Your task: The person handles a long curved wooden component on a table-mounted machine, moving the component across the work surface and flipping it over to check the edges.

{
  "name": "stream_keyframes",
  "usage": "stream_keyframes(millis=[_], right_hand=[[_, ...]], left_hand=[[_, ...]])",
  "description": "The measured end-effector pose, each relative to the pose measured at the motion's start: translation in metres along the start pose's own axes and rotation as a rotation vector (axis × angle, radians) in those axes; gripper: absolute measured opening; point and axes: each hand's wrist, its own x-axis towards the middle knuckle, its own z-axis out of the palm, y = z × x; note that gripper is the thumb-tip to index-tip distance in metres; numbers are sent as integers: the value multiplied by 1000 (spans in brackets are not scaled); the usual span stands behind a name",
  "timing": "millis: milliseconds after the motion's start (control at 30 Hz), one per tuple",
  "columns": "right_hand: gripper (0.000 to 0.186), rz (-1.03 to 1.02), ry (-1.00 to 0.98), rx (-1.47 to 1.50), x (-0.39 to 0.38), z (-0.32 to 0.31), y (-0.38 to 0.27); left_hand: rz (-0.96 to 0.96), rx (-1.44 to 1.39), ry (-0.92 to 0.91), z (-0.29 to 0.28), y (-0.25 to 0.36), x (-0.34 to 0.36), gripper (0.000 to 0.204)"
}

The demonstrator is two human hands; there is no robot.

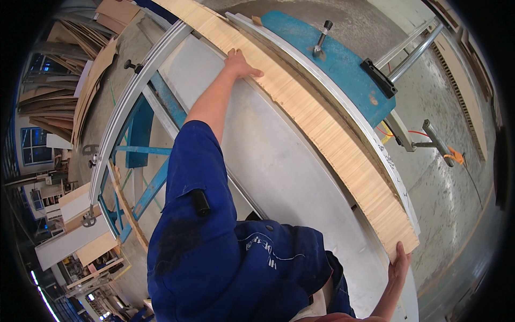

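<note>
A long wood board [332,150] with pale striped grain crosses the metal bed [273,172] of a saw-like machine, from the top left down to the lower right. My left hand [240,65] grips its near edge toward the upper end, fingers curled against it, arm stretched out in a blue sleeve. My right hand [398,266] grips the board's near end at the lower right, thumb on the top face. A pale metal rail [394,174] runs along the board's far side.
A blue machine table [343,64] with knobbed clamp and steel tubes lies beyond the rail. An aluminum arm [129,107] on a blue frame extends left. Stacked sheets [64,91] stand at the far left. A T-handled bar [437,142] juts out at the right.
</note>
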Motion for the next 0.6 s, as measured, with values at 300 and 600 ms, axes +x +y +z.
stream_keyframes(millis=[300, 600], right_hand=[[51, -73, 79, 39, -3, 18, 1], [52, -90, 81, 32, -3, 12, 7]], left_hand=[[-16, -198, -22, 5, 2, -8, 83], [-105, -343, -58, 3, 10, -13, 64]])
